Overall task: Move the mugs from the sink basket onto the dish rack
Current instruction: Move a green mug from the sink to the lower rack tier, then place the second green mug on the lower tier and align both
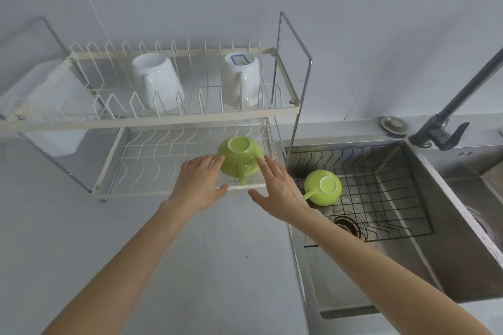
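One green mug (239,156), upturned on the dish rack (152,117) lower tier, is flanked by the left hand (200,182) and right hand (277,187), fingers spread, fingertips touching it. Another green mug (324,187) is seen upturned in the sink basket (381,193).

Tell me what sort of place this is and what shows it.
Most likely a home kitchen's washing-up corner. A steel sink with a faucet holds a black wire basket, and beside it a two-tier dish rack carries upturned white mugs and a green mug.
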A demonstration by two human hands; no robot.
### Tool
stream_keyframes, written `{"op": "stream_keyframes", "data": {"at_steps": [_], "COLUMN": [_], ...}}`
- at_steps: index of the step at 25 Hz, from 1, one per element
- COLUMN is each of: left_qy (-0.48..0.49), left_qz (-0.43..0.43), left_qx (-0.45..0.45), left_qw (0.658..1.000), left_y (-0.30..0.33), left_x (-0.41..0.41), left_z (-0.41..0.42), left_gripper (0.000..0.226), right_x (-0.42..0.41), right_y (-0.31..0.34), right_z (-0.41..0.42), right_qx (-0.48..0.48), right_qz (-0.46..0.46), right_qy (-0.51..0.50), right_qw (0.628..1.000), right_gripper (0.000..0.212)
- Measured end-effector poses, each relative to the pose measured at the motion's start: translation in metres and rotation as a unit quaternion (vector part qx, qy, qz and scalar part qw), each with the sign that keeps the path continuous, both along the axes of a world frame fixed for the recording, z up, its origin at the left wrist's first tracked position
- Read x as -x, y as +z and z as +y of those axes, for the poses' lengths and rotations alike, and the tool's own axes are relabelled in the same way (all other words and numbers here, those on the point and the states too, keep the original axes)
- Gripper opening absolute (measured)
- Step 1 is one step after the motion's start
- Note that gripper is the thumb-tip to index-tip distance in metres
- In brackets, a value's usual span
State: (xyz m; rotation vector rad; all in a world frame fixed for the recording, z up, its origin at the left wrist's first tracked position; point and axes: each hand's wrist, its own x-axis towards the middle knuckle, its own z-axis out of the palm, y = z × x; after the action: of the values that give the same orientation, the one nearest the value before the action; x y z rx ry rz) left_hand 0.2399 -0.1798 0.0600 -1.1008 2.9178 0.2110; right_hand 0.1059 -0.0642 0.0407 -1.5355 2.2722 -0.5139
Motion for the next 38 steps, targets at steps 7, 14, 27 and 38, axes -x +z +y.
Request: {"op": "stream_keyframes", "data": {"at_steps": [7, 14, 27, 38], "left_qy": [-0.021, -0.068, -0.056, 0.019], "left_qz": [0.023, 0.021, -0.044, -0.061], "left_qx": [-0.024, -0.065, -0.104, -0.24], "left_qw": [0.999, 0.995, 0.992, 0.969], "left_y": [-0.002, -0.014, -0.05, -0.112], "left_x": [0.012, 0.071, 0.192, 0.258], "left_z": [0.076, 0.127, 0.139, 0.091], "left_gripper": [0.051, 0.052, 0.057, 0.061], "right_x": [0.019, 0.069, 0.183, 0.228], "right_y": [-0.009, -0.012, -0.052, -0.104], "right_z": [0.074, 0.118, 0.131, 0.089], "right_qx": [-0.015, -0.057, -0.118, -0.156], "right_qz": [0.046, 0.046, 0.03, -0.278], "right_qy": [0.004, -0.03, -0.024, -0.154], "right_qw": [0.999, 0.997, 0.992, 0.935], "right_gripper": [0.069, 0.068, 0.069, 0.061]}}
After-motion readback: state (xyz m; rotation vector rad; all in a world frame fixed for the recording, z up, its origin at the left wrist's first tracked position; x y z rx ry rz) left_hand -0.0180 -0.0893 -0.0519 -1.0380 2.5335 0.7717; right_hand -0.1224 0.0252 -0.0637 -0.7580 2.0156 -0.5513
